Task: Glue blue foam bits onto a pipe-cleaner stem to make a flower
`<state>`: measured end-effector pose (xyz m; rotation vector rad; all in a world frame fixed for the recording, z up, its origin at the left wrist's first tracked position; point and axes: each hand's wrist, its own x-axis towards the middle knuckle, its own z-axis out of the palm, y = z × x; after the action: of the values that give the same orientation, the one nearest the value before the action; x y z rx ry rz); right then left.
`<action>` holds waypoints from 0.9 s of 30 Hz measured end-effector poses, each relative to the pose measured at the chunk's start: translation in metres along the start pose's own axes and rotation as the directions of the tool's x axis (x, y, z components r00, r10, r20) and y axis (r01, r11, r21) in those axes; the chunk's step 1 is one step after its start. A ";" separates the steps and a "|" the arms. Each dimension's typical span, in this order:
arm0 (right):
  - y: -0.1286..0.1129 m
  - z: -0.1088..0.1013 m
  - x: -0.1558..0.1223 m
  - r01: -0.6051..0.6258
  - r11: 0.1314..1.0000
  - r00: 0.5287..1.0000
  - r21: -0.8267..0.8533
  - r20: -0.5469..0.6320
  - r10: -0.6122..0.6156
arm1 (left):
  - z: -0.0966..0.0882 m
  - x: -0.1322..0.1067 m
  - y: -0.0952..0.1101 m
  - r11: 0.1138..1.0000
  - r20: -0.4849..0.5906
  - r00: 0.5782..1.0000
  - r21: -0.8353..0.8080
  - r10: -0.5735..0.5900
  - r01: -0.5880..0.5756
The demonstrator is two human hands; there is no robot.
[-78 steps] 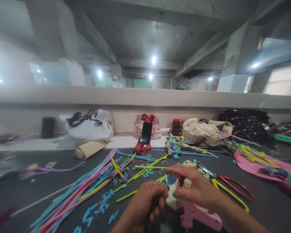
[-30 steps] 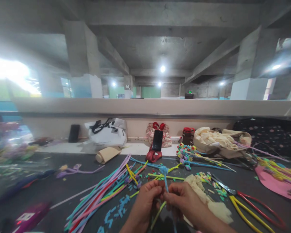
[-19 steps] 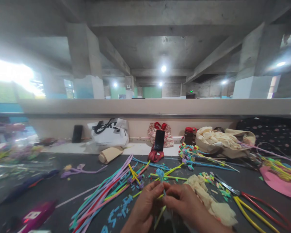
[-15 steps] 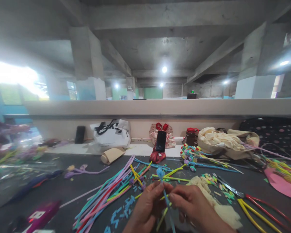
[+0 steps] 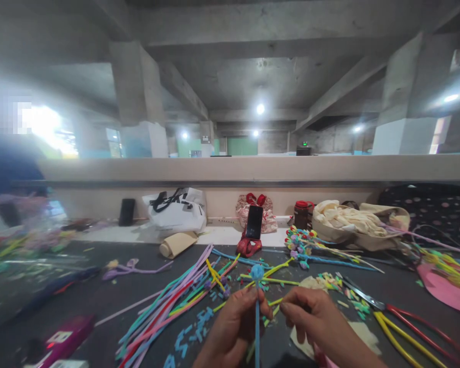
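Observation:
My left hand [image 5: 233, 329] is pinched on a blue pipe cleaner stem [image 5: 256, 327] that stands upright, topped by a small blue coiled ball [image 5: 257, 272]. My right hand [image 5: 318, 322] is just to its right, thumb and forefinger pinched together by a yellow-green pipe cleaner [image 5: 275, 302]; what they grip is too small to make out. Both hands hover low over the dark table [image 5: 99, 301].
A fan of coloured pipe cleaners [image 5: 168, 301] lies left of my hands, with blue cut bits [image 5: 191, 332]. Red-and-yellow-handled scissors [image 5: 398, 317] lie right. A phone on a red stand [image 5: 253, 225], finished flower stems [image 5: 302, 243], bags [image 5: 176, 209] and a jar [image 5: 299, 213] line the back. A person sits far left.
The blue stem now stands upright in my left hand with its coiled top clear. My right hand has drawn off to the right. The pink tool from earlier is out of sight.

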<state>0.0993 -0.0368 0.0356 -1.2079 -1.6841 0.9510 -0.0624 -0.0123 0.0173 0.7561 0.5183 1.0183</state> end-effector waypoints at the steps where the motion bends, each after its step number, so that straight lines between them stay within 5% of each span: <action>1: 0.000 -0.001 0.001 0.020 1.000 1.000 0.000 -0.022 -0.020 | 0.000 0.000 0.000 1.000 0.011 1.000 0.002 -0.003 0.003; 5: -0.003 -0.009 0.009 0.117 0.992 0.989 0.041 -0.101 -0.112 | -0.003 0.002 -0.003 0.999 0.103 0.994 0.042 -0.036 0.032; 9: -0.008 -0.011 0.015 0.129 0.977 0.991 0.169 -0.040 -0.124 | -0.004 0.004 -0.005 0.995 0.178 0.982 0.087 -0.057 0.042; 27: -0.012 0.003 0.020 0.066 0.972 0.998 0.227 -0.018 -0.063 | 0.002 0.001 -0.008 0.988 0.169 0.980 0.130 -0.106 0.085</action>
<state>0.0886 -0.0214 0.0497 -0.9983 -1.5483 1.0635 -0.0563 -0.0144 0.0123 0.9119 0.4626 0.8272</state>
